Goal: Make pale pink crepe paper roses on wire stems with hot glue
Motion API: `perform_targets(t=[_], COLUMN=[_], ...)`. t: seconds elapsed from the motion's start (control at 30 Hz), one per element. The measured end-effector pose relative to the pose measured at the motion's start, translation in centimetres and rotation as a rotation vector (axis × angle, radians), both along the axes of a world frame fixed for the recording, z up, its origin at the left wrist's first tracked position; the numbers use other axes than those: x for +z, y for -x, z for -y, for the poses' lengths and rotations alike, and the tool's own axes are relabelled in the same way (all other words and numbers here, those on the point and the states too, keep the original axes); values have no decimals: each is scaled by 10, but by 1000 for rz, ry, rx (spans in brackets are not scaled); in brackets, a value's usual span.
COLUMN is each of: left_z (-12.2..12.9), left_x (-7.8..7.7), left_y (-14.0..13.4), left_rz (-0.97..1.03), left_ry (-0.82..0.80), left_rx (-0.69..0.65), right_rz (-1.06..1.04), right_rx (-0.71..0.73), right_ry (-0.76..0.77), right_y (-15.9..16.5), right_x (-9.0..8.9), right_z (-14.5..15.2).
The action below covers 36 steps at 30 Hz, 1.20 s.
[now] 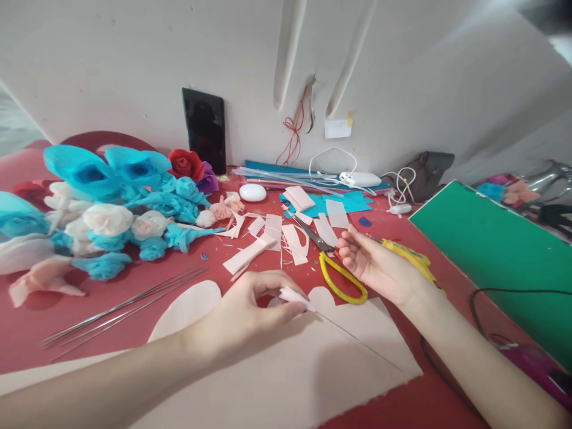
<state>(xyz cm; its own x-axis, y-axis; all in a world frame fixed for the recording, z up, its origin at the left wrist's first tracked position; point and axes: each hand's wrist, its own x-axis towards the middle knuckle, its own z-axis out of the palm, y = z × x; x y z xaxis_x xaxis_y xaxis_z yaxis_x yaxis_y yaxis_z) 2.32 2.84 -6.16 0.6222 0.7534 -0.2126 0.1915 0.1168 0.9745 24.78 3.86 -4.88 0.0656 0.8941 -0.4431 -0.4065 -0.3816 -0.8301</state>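
My left hand pinches a small pale pink paper flower bud between thumb and fingers. From the bud's base a thin wire slants down to the right over a large pale pink paper sheet. Above the sheet, my right hand is raised with its palm turned left and its fingers loosely bent; nothing shows in it. Just left of that hand, yellow-handled scissors lie on the red table, their blades pointing away among pale pink paper scraps.
Blue, white and pink paper flowers crowd the left side, with loose wires in front. Along the wall stand a dark tablet, a white oval case and white cables. A yellow tool and a green board are at right.
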Motion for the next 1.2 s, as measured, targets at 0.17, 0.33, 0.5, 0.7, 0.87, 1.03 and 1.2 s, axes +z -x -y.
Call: perform_targets(t=[0.17, 0.33, 0.5, 0.7, 0.87, 1.03, 1.2], left_z=[0, 2, 0, -1, 2, 1, 0], left_x=[-1, -1, 1, 0, 0, 0, 0], left_y=[1, 1, 0, 0, 1, 1, 0], left_rz=[10, 9, -3, 1, -1, 7, 17], left_ry=[3, 4, 7, 0, -4, -2, -1], left_rx=[-6, -5, 6, 4, 0, 7, 4], right_rz=[-51, -114, -115, -59, -34, -12, 7], right_rx=[19, 60, 118, 198, 245, 269, 238], right_ry=[-26, -72, -113, -135, -157, -163, -197], right_y=[2, 1, -3, -9, -8, -5, -1], right_x=[1, 1, -3, -9, -9, -8, -6], right_z=[0, 0, -1, -2, 0, 1, 3])
